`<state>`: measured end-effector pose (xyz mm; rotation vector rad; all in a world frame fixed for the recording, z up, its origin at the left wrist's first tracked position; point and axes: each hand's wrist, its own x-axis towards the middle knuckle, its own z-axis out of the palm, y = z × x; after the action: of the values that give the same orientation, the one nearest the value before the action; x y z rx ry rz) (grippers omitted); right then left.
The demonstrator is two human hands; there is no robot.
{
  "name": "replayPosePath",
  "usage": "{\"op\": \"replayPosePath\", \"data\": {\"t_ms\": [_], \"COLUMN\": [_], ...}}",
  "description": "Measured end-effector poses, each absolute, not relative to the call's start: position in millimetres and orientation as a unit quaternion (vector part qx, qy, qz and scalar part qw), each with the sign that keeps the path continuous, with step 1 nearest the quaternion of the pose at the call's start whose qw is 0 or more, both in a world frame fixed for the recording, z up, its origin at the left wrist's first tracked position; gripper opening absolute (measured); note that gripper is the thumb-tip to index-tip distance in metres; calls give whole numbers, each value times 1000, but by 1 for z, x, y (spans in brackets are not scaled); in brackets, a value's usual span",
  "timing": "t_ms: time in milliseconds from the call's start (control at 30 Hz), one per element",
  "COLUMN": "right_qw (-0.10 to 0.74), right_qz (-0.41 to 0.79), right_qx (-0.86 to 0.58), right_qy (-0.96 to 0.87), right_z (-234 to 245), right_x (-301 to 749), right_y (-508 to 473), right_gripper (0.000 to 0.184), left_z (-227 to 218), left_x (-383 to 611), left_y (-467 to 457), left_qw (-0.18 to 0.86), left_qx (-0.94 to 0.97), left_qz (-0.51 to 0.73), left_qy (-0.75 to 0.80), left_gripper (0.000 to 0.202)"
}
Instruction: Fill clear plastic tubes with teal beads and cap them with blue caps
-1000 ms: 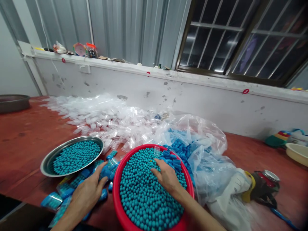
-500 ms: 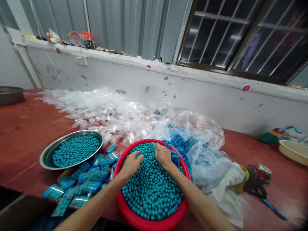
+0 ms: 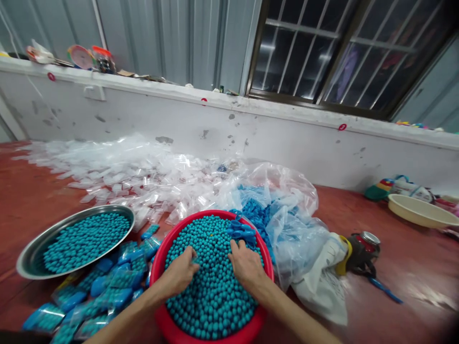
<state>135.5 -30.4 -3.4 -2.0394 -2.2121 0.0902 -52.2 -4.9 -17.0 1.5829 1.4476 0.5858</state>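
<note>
A red tub [image 3: 263, 306] full of teal balls [image 3: 211, 296] stands in front of me. My left hand [image 3: 182, 271] is over the left side of the balls, fingers curled together; a small clear glint shows at the fingertips, too small to name. On the right, my right hand [image 3: 246, 265] reaches over the balls with thumb and fingers apart, and I see nothing held in it. Just beyond its fingertips, several blue plastic pieces [image 3: 242, 232] lie on the balls inside the tub's far right rim.
A steel bowl [image 3: 26, 258] of teal balls sits left, beside filled clear packets [image 3: 107, 291]. Small clear bags [image 3: 118, 167] spread along the wall. Right of the tub, a plastic sack [image 3: 294, 239] holds blue pieces. A cream basin [image 3: 419, 212] and a red jar [image 3: 367, 243] stand farther right.
My view has turned right, so the scene shifts left. Both hands have drawn nearer to me over the balls; the right has come away from the tub's far rim.
</note>
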Motion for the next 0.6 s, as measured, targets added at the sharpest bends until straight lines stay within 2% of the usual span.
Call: {"op": "replayPosePath", "data": {"t_ms": [100,233,433,500,600], "right_qw": [79,119,193,191,130], "right_qz": [83,134,182,149,9], "right_qx": [-703,-675,-596,-588,-625], "right_qy": [-702,-715,-758,-772,-769], "right_z": [-12,-25,-17,-8,-1], "right_x": [142,134,126,131,143], "right_y": [-14,1,-7,-11,-10], "right_gripper": [28,29,23,22,23], "left_z": [-27,-36,-36,-32,-25], "left_x": [-39,-13,-3,-7,-16], "left_y": [-4,2,3,1,0], "left_qw": [430,473,641,694,758], "left_qx": [654,615,504,460,386], "left_qz": [208,242,273,289,318], "left_qy": [586,582,510,472,419], "left_gripper": [12,20,9,8,15]}}
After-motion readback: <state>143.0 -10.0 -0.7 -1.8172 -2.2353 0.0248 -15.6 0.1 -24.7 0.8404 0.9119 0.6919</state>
